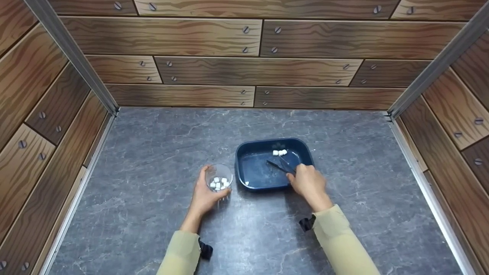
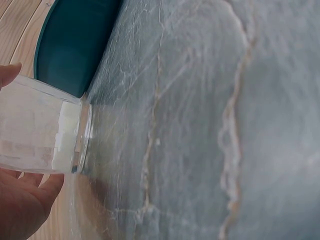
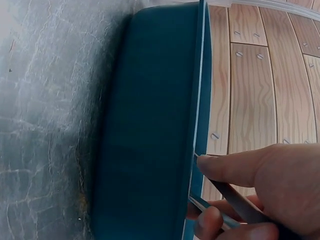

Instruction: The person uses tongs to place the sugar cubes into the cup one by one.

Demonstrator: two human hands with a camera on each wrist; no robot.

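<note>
My left hand (image 1: 202,198) holds a clear glass (image 2: 30,120) from its left side, thumb and fingers around the wall. Several small white cubes (image 1: 217,185) lie at the glass's bottom. To the right stands a dark blue rectangular dish (image 1: 241,164). Over its near right rim, my right hand (image 1: 310,184) grips dark tongs (image 1: 279,167), whose two arms are spread apart inside the dish. Just beyond the tips, a few white cubes (image 1: 280,152) sit in a row near the far wall. Another white cube (image 1: 247,183) is in the near left corner. In the right wrist view, the dish's wall hides the tong tips.
The grey marbled surface (image 1: 153,152) carries both the glass and the dish. Wood-patterned panels (image 1: 206,70) close off the back and both sides, with metal strips (image 1: 72,49) at the corners. The glass stands close beside the dish's left wall.
</note>
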